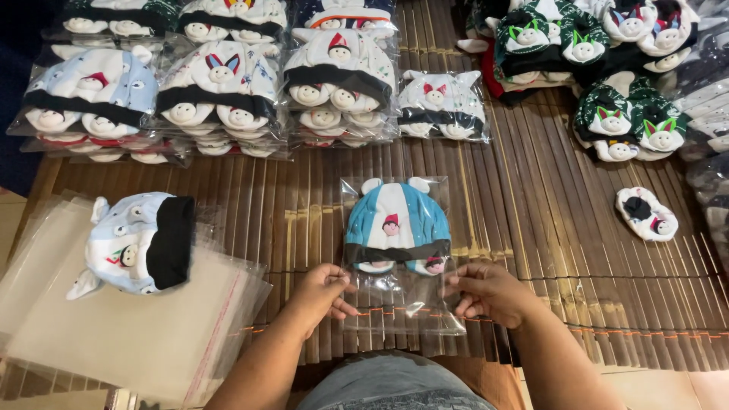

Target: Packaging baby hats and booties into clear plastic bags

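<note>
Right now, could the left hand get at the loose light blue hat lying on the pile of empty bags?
Probably yes. The left hand pinches the bagged blue hat at its lower edge, and the loose light blue hat lies uncovered to its left on the empty bags, nothing between. It would have to let go first.

blue-and-white striped hat, pale blue hat black-banded, brown slatted mat

Home packing workshop: bagged baby hats stacked on bamboo mat.
</note>
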